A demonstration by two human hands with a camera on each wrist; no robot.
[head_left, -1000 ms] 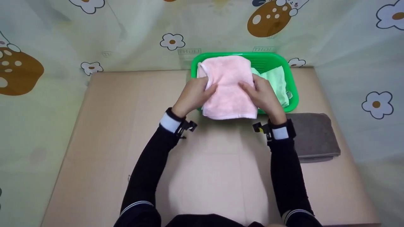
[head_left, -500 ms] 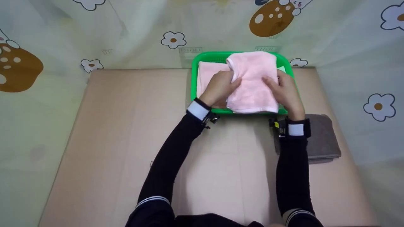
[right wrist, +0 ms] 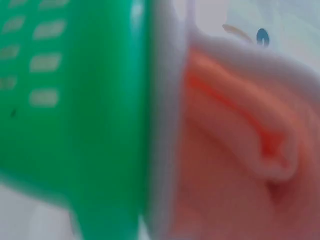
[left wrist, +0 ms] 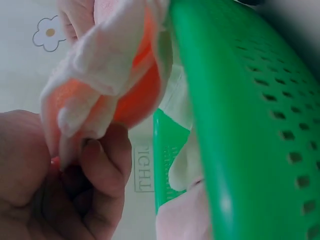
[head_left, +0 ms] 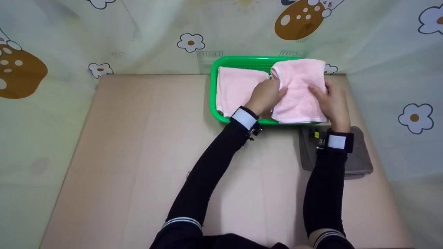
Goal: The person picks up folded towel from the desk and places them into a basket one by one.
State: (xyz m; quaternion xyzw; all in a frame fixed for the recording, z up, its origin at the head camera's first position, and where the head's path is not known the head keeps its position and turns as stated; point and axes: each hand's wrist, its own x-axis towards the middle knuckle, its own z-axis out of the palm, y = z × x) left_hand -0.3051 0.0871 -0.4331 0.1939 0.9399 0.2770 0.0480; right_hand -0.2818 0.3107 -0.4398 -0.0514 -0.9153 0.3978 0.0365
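A folded pink towel (head_left: 299, 91) with white edging hangs over the right part of the green basket (head_left: 215, 112). My left hand (head_left: 265, 95) grips its left edge, thumb on top; in the left wrist view the fingers (left wrist: 102, 167) pinch the folded layers. At its right edge my right hand (head_left: 332, 102) holds on, thumb above and the other fingers hidden beneath. A second folded pink towel (head_left: 240, 86) lies in the basket's left half. The right wrist view is blurred, with the towel's folds (right wrist: 240, 110) beside the basket wall.
A folded grey towel (head_left: 358, 155) lies on the table (head_left: 114, 155) at the right, partly under my right forearm. Behind the basket rises a patterned curtain (head_left: 148, 34). Inside the basket, pale green cloth (left wrist: 187, 155) shows below the held towel.
Both hands have carried the held pink towel rightward across the basket. This has uncovered the other pink towel at the left and hidden the green cloth in the head view.
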